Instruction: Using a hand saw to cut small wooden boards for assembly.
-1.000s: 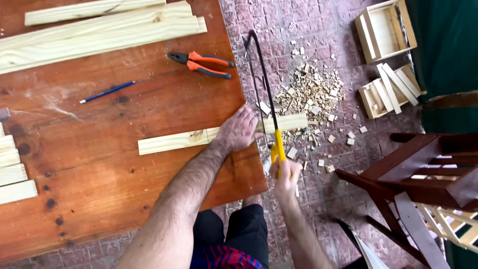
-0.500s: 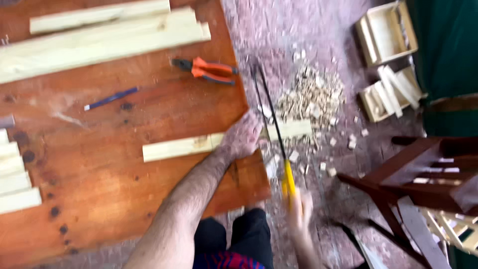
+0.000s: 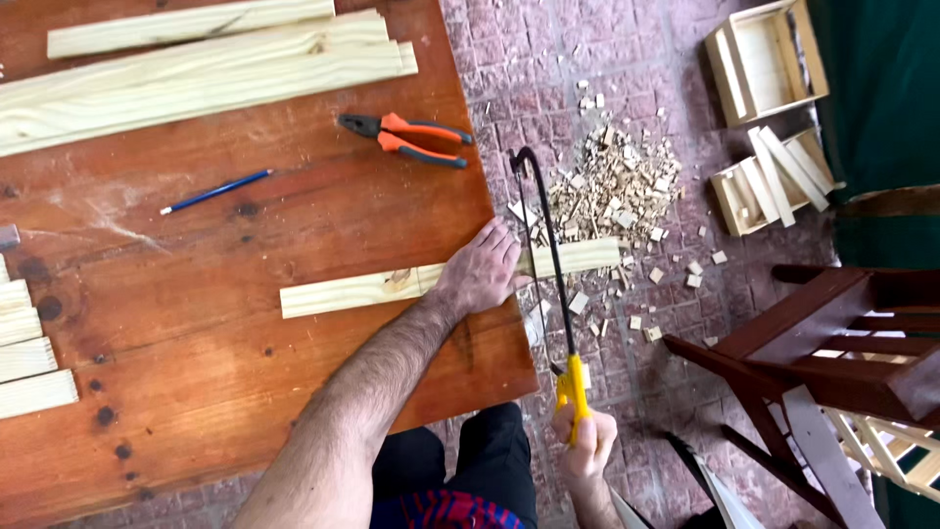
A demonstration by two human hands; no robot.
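Saw pulled back, strip pinned at table edge

Pulled back toward the body since half a second ago: saw (image 3: pixel 548 264), yellow handle now lower, blur gone. Left hand (image 3: pixel 480 274) same spot as before, pressed flat on wood strip (image 3: pixel 392 287). Right hand (image 3: pixel 585 446) wrapped tight around yellow handle, below table edge, in front of dark trousers. Left grip flat and spread, palm down, closing on nothing, just pinning strip to table (image 3: pixel 196 392). Strip lying crosswise near front right corner of table, right end sticking out past edge over floor (image 3: pixel 548 59). Saw blade crossing strip just beside left fingertips, just off table edge, black frame arching up toward offcut pile (image 3: pixel 612 186). Orange-handled pliers (image 3: pixel 406 139) near right edge of table, well apart from hand. Blue pencil (image 3: pixel 217 191) mid-table. Long boards (image 3: pixel 196 69) along far side, short strips (image 3: pixel 24 343) stacked at left edge. Small wooden crates (image 3: pixel 769 59) on floor past offcuts. Dark wooden chair (image 3: pixel 822 343) at right.
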